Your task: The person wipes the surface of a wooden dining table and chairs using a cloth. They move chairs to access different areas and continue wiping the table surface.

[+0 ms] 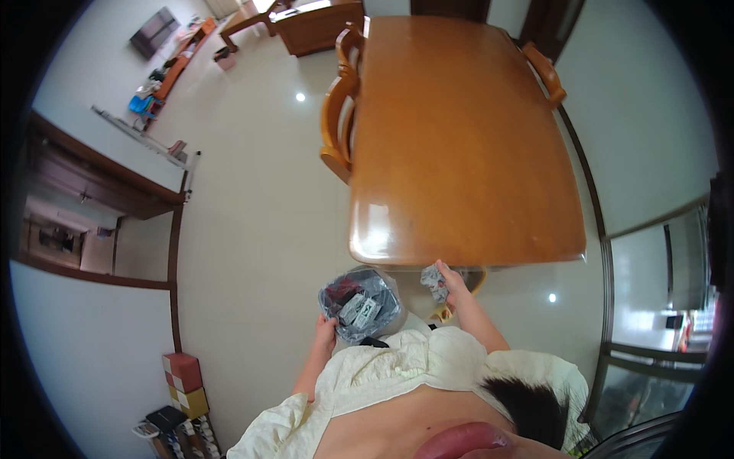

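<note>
My left hand point(327, 331) grips the rim of a trash bin point(391, 290) lined with a grey plastic bag, held up in front of my body. Inside the bin lie pale printed packets point(361, 310) and something dark red point(342, 291). In my right hand point(453, 285) is a crumpled grey cloth point(434, 282), close to the near edge of the wooden dining table point(464, 143). The cloth's far side is partly hidden by my fingers. The bin and the cloth are apart.
Wooden chairs point(334, 123) stand along the table's left side, and another chair point(545, 74) is at its right. A folded metal frame point(140, 137) leans by the left wall. Stacked boxes point(183, 373) sit at lower left. A sliding glass door point(642, 287) is on the right.
</note>
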The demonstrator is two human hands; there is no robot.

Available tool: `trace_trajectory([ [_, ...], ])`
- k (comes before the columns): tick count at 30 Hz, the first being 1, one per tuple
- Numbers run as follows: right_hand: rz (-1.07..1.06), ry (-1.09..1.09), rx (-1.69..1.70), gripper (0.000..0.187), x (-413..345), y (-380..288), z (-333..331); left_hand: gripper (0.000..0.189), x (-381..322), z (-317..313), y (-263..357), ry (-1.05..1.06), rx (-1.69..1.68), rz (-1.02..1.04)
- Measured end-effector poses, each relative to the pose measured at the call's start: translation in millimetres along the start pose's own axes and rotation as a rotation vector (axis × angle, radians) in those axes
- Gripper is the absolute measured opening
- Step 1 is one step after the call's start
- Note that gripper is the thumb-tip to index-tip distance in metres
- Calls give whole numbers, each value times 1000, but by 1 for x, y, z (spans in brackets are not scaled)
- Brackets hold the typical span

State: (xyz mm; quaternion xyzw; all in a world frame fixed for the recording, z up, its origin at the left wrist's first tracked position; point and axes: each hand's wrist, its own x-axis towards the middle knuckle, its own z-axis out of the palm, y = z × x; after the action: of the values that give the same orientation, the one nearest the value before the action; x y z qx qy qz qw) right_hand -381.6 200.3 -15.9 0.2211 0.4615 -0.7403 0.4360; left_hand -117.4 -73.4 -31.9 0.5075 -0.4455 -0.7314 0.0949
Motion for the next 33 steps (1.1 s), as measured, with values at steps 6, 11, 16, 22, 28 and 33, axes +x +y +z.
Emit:
trace_trajectory([
  [6,244,-2,127,46,24,34,40,29,-3,-69,9,185,-72,115],
  [11,167,-29,250,37,52,47,78,28,-1,-88,24,270,-215,166],
  [16,107,120,344,19,34,26,110,29,-1,-102,43,283,-310,211],
  [22,-333,-65,430,18,-50,-181,184,35,-1,-111,60,293,-345,233],
  [28,-414,-108,517,10,-105,-239,222,39,-3,-92,65,292,-374,229],
  [33,-563,-197,500,6,-77,-230,200,44,-5,-95,64,240,-389,258],
])
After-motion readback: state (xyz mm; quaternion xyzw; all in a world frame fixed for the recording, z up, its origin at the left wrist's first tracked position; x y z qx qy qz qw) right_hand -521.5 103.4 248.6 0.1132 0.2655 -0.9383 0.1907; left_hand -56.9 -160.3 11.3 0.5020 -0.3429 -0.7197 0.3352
